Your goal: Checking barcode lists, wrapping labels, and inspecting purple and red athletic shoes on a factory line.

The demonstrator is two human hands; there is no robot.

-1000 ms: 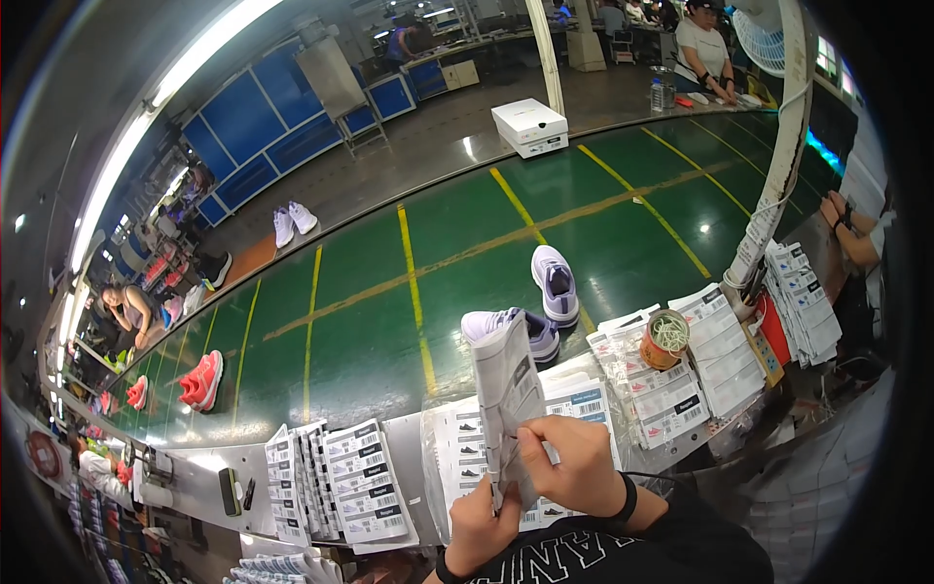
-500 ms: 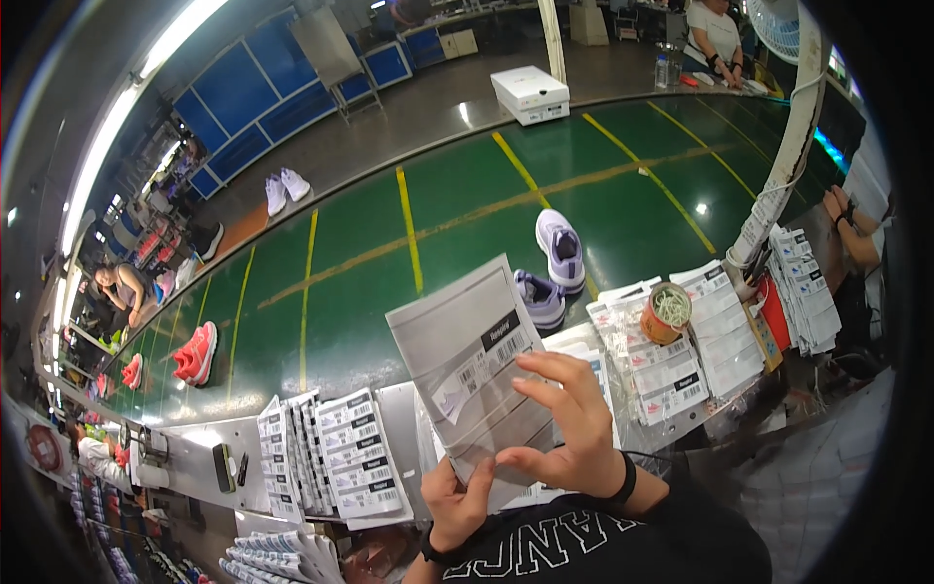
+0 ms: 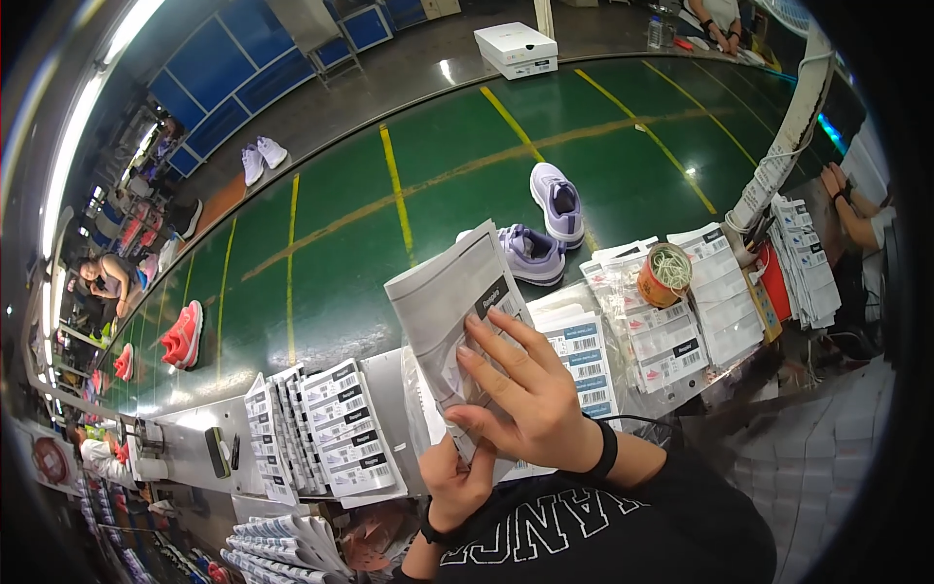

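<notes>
- Left hand [image 3: 459, 485]: pinched closed on the near end of the printed paper [image 3: 438, 292], thumb in front.
- Right hand [image 3: 530, 399]: mostly open, fingers stretched and slightly parted, laid over the paper's face; its thumb lay low on the same face.
- Paper: greyish white with a black label, tilted, held up over the tabletop [image 3: 387, 375]; landmark for all below.
- Blue-label sheets [image 3: 587, 362]: on the tabletop, just right of the paper, partly behind the right hand.
- Lavender shoes [image 3: 556, 204]: two, on the green belt [image 3: 341, 243], beyond the paper and a bit right; the nearer one's toe was partly hidden by it.
- Orange tin [image 3: 665, 276]: right of the paper, pale bands inside, standing on more label sheets [image 3: 671, 350].
- Black-label sheets [image 3: 355, 428]: left of the paper, overlapping piles on the tabletop.
- Dark oblong object [image 3: 216, 453]: farther left of the paper, green along one edge.
- Coral shoe [image 3: 183, 336]: on the belt, well left of the paper.
- White shoe box [image 3: 518, 49]: far beyond the paper, across the belt.
</notes>
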